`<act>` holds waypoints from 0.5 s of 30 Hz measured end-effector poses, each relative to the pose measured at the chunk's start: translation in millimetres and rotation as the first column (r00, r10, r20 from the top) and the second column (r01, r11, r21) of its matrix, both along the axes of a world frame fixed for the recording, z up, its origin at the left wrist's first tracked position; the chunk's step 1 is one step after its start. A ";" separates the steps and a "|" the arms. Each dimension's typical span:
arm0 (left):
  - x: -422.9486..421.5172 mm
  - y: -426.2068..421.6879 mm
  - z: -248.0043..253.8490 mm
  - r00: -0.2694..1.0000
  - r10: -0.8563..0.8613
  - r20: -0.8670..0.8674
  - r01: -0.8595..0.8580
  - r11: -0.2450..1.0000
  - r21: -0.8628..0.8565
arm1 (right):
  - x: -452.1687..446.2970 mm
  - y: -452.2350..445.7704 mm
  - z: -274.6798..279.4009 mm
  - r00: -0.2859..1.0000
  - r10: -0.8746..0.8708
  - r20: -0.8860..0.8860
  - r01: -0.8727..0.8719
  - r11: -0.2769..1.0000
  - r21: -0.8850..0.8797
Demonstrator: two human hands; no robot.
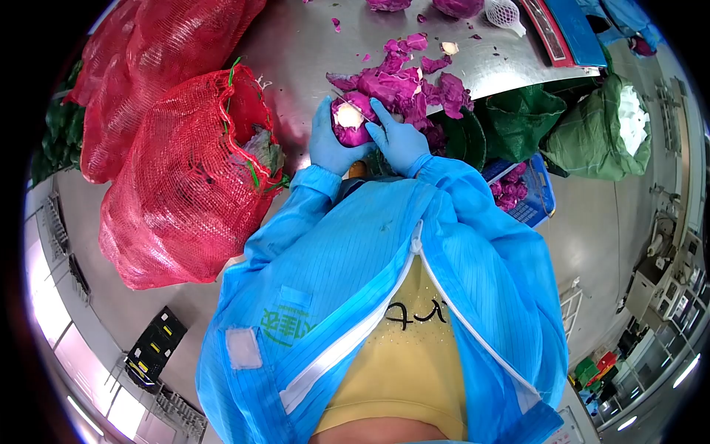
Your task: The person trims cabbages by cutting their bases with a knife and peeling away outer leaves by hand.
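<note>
A red cabbage [350, 135] with a pale cut stem end faces up between my hands at the near edge of the metal table. My left hand [330, 142], in a blue glove, is closed around its left and lower side. From the right, my gloved right hand [400, 140] has its fingers and thumb closed on a knife [353, 106]. The thin blade lies across the upper part of the cabbage; the handle is hidden in the hand. Torn purple cabbage leaves [396, 83] are heaped just beyond.
Red mesh sacks [185, 185] stand at the left, one open with cabbage inside. Green sacks [518, 118] and a blue crate [543, 196] holding purple pieces are at the right. More cabbages [458, 6] and a white foam net [504, 15] lie on the metal table [310, 48].
</note>
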State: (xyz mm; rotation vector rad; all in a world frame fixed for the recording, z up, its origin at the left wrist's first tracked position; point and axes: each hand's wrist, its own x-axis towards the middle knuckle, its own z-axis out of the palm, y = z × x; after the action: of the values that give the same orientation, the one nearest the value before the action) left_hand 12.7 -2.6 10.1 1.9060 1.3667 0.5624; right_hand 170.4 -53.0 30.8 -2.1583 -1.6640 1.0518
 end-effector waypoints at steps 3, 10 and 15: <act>1.6 -0.1 0.1 1.000 -0.003 0.013 0.003 1.000 0.019 | 1.7 1.7 -14.0 0.990 -0.049 -0.135 0.060 0.995 0.081; 4.6 -3.2 -2.5 0.998 0.006 -0.059 0.000 0.995 0.101 | 2.5 3.5 -2.9 0.984 -0.077 -0.160 0.089 0.993 0.073; 8.1 -2.1 6.8 0.998 0.011 -0.060 -0.011 1.000 0.009 | 6.5 6.2 -6.3 0.986 -0.068 -0.149 0.078 0.995 0.057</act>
State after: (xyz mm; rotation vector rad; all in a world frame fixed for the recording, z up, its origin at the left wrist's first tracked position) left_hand 20.8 -4.7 16.8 1.9379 1.4159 0.5212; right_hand 176.9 -46.8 24.4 -2.0333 -1.5202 1.0945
